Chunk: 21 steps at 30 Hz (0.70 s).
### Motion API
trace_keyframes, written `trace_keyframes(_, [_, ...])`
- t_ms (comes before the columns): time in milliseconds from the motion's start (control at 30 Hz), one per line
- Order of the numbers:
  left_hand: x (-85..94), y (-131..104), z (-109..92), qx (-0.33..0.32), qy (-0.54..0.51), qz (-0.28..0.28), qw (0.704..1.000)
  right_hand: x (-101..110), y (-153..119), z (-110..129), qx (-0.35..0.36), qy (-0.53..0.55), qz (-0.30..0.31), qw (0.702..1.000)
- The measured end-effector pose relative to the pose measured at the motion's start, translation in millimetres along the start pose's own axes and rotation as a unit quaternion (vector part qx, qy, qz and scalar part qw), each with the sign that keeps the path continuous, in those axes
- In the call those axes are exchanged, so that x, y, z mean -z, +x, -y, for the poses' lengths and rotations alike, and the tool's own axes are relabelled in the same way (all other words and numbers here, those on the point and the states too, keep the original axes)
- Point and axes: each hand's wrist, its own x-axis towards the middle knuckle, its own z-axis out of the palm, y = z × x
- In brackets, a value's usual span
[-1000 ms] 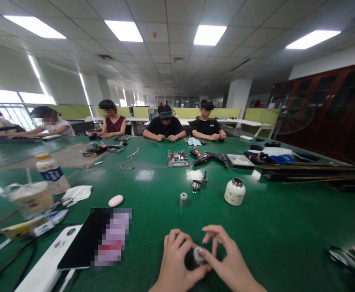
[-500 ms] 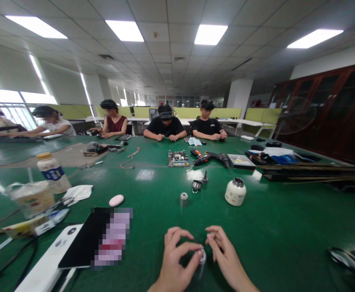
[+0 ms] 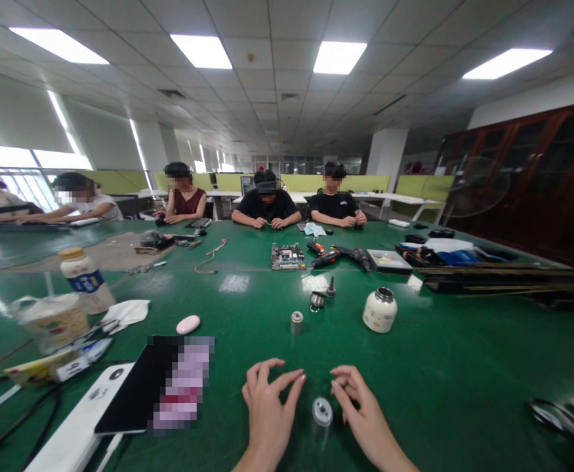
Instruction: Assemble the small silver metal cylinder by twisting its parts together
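From here, I can't tell if my left hand [image 3: 271, 416] or right hand [image 3: 364, 414] pinches anything. Finger bumps could tip the round silver metal can [image 3: 322, 413] between them.

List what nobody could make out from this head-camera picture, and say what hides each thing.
All in the head view:
- Underside of the small silver metal cylinder: hidden by its own body.
- Bare right hand: whether anything tiny sits between its fingertips; its curled fingers hide this.
- Long white flat object: near end cut off by the bottom edge.
- Cream round bottle with metal neck: inside too dark and small.
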Motion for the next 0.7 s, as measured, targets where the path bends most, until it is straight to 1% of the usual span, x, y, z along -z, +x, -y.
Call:
trace_keyframes(67, [5.1,0.3,-6.4,-0.038,-0.041,-0.029,0.998,-0.3,-0.1,0.7,-0.002,0.001,-0.001,1.0])
trace_keyframes(100, [7.9,-0.2,-10.1,-0.066,-0.061,-0.032,0.995,-0.5,0.1,0.8,-0.002,0.002,-0.001,1.0])
trace_keyframes(167, [13.2,-1.9,-17.3,-0.125,-0.093,-0.013,0.988,-0.7,0.8,0.8,-0.001,0.005,0.001,1.0])
trace_keyframes(233, [17.4,-3.2,-23.1,-0.162,-0.11,0.02,0.98,-0.6,1.4,0.9,0.0,0.008,0.004,1.0])
trace_keyframes(333, [20.7,-2.3,-27.2,-0.172,-0.118,0.05,0.977,-0.1,1.3,1.4,0.0,0.01,0.002,1.0])
trace_keyframes(500, [19.8,1.0,-26.4,-0.18,-0.117,0.072,0.974,0.1,0.8,-1.2,-0.002,0.002,0.004,1.0])
trace_keyframes(700, [20.3,-1.0,-25.6,-0.184,-0.127,0.098,0.97,-1.3,1.4,-7.0,0.007,-0.02,0.008,1.0])
